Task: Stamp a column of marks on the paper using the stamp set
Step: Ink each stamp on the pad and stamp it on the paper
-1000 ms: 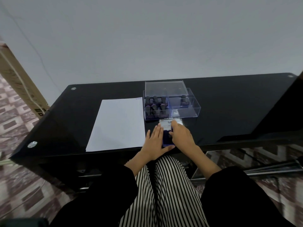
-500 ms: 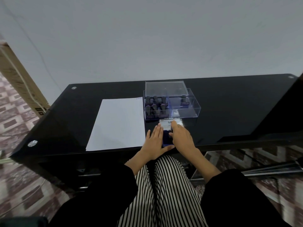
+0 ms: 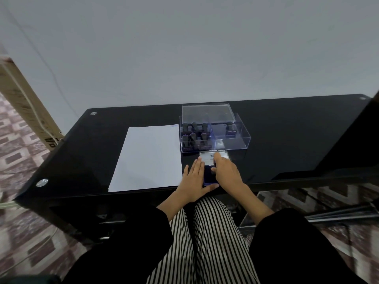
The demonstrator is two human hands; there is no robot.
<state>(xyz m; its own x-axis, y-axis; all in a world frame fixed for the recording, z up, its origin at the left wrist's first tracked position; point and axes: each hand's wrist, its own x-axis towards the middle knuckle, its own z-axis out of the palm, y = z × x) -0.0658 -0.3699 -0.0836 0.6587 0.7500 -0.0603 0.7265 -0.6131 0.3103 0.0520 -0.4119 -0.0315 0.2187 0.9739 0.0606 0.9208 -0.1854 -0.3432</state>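
Observation:
A white paper sheet [image 3: 147, 156] lies on the black glass table [image 3: 287, 140]. To its right stands a clear plastic stamp box [image 3: 235, 140] holding several dark stamps [image 3: 194, 136]. Its clear lid [image 3: 207, 113] lies just behind it. In front of the box sits a blue ink pad [image 3: 209, 177] with its white lid [image 3: 207, 157] swung open away from me. My left hand [image 3: 193, 181] lies flat against the pad's left side, fingers straight, thumb along its near edge. My right hand [image 3: 227, 175] covers the pad's right side, fingers on the lid and thumb on the pad.
A tall cardboard box [image 3: 24, 103] leans against the wall at the left. The table's near edge [image 3: 123, 193] runs just in front of my striped lap. A grey wall stands behind the table, and patterned floor tiles show on both sides.

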